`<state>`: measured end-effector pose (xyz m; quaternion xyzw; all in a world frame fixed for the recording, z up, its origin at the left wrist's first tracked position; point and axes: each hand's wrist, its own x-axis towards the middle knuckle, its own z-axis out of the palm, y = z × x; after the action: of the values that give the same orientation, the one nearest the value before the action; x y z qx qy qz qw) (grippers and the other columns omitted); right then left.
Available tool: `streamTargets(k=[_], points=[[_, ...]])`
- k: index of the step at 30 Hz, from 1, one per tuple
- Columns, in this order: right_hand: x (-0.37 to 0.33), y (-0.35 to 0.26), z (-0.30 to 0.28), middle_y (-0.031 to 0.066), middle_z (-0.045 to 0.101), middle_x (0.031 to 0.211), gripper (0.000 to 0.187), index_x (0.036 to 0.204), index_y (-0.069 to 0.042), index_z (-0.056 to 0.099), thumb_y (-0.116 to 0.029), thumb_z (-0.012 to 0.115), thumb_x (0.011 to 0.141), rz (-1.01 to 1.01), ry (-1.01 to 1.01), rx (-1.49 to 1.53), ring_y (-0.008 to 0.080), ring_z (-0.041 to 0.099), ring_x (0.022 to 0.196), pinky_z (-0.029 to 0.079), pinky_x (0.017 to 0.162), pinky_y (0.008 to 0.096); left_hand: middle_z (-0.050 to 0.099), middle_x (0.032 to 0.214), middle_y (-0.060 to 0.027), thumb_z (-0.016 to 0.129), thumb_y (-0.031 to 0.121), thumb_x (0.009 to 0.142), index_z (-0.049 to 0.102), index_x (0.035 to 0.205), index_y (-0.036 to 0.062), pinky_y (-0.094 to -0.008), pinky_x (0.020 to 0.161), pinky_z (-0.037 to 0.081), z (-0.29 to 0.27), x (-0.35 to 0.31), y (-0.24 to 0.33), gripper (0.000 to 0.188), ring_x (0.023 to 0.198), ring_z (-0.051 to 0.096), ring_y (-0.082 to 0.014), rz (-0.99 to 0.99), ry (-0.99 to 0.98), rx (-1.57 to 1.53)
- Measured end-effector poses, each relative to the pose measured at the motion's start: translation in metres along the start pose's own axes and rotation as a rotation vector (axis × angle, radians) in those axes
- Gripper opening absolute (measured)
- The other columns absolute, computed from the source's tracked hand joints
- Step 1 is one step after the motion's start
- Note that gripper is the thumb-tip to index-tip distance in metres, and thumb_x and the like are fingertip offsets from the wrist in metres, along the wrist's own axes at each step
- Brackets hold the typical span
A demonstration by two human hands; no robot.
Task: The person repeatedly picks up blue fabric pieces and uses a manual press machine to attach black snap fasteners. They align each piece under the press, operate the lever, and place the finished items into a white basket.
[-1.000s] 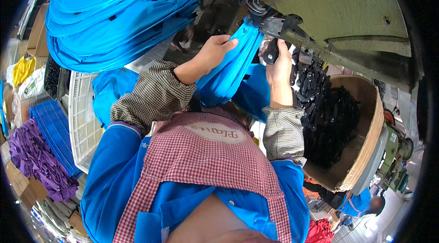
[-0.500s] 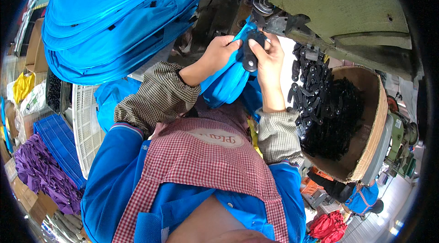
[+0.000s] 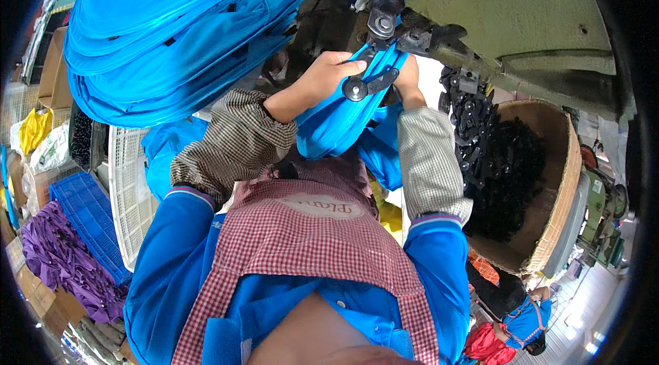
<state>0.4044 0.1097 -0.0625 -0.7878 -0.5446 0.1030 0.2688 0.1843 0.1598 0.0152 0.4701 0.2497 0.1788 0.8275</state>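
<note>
Left hand (image 3: pixel 322 82): closed on the gathered blue cloth (image 3: pixel 329 133), thumb pressed over the folds; right hand (image 3: pixel 410 80): at the cloth's far side, fingers mostly hidden behind it, so grip cannot be told. Cloth hangs bunched just below the dark machine head (image 3: pixel 382 21); the black hinged clip (image 3: pixel 355 89) stands spread in a V at the front of the folds, one leg up toward the head, the other across the cloth; whether it encircles them is not clear.

Step in hand (judged): fitting the clip to the bunched cloth; the next move would call for keeping the folds tight while the clip's legs are brought together, fingertips clear of the head.

Dark surface (image 3: pixel 328 25) beyond the left hand; stack of blue pieces (image 3: pixel 165 56) at upper left; green machine body (image 3: pixel 508 15) at upper right; loose black clips (image 3: pixel 498 179) at right, many inside a cardboard box (image 3: pixel 561 207).

Room: white crate (image 3: pixel 125 193), blue crate (image 3: pixel 89 217) and purple cloth (image 3: pixel 65 262) at left; red cloth (image 3: pixel 487 346) and another person (image 3: pixel 527 322) at lower right.
</note>
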Motion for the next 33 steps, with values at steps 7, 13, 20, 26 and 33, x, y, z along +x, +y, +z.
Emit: streamTargets(k=[7, 13, 20, 26, 33], points=[[0.007, 0.002, 0.016, 0.0167, 0.062, 0.096, 0.035, 0.102, -0.01, 0.06, -0.026, 0.063, 0.07, -0.153, -0.194, 0.592, 0.033, 0.059, 0.089, 0.046, 0.076, 0.0383, 0.061, 0.084, -0.0012, 0.053, 0.018, 0.085, 0.06, 0.096, -0.0008, -0.023, 0.066, 0.044, -0.009, -0.005, 0.023, 0.023, 0.072, 0.055, -0.0089, -0.036, -0.159, 0.021], [0.016, 0.026, 0.035, 0.0159, 0.063, 0.084, 0.018, 0.09, -0.008, 0.063, -0.017, 0.06, 0.076, -0.137, 0.049, -0.327, 0.0297, 0.061, 0.078, 0.048, 0.069, 0.0386, 0.058, 0.086, -0.0081, 0.064, 0.021, 0.074, 0.056, 0.094, -0.0033, -0.028, 0.077, 0.041, 0.013, -0.066, -0.005, 0.032, 0.08, 0.052, -0.0148, 0.131, -0.436, 0.352], [0.013, -0.006, 0.03, 0.017, 0.062, 0.075, 0.017, 0.087, -0.009, 0.067, -0.02, 0.061, 0.074, 0.005, 0.149, -0.142, 0.0328, 0.061, 0.071, 0.048, 0.067, 0.0395, 0.05, 0.073, -0.0128, 0.068, 0.026, 0.072, 0.048, 0.096, 0.0, -0.0317, 0.062, 0.041, 0.009, -0.11, -0.037, 0.041, 0.066, 0.051, -0.0206, 0.198, -0.021, 0.52], [0.009, -0.011, 0.019, 0.0111, 0.064, 0.072, 0.02, 0.09, -0.005, 0.065, -0.02, 0.063, 0.077, 0.083, 0.205, -0.116, 0.0195, 0.06, 0.062, 0.048, 0.06, 0.0301, 0.062, 0.085, -0.0178, 0.067, 0.028, 0.075, 0.049, 0.112, -0.0009, -0.0315, 0.068, 0.047, -0.001, -0.118, -0.04, 0.051, 0.074, 0.062, -0.0255, 0.174, 0.206, 0.589], [-0.017, -0.111, -0.061, 0.0041, 0.056, 0.071, 0.014, 0.086, -0.001, 0.058, -0.014, 0.063, 0.081, 0.376, -0.175, 1.167, 0.0108, 0.052, 0.059, 0.042, 0.052, 0.0225, 0.06, 0.098, -0.0099, 0.068, 0.018, 0.076, 0.047, 0.114, -0.0063, -0.0271, 0.077, 0.046, -0.008, -0.098, -0.031, 0.049, 0.085, 0.057, -0.0132, 0.06, 0.271, 0.267]])
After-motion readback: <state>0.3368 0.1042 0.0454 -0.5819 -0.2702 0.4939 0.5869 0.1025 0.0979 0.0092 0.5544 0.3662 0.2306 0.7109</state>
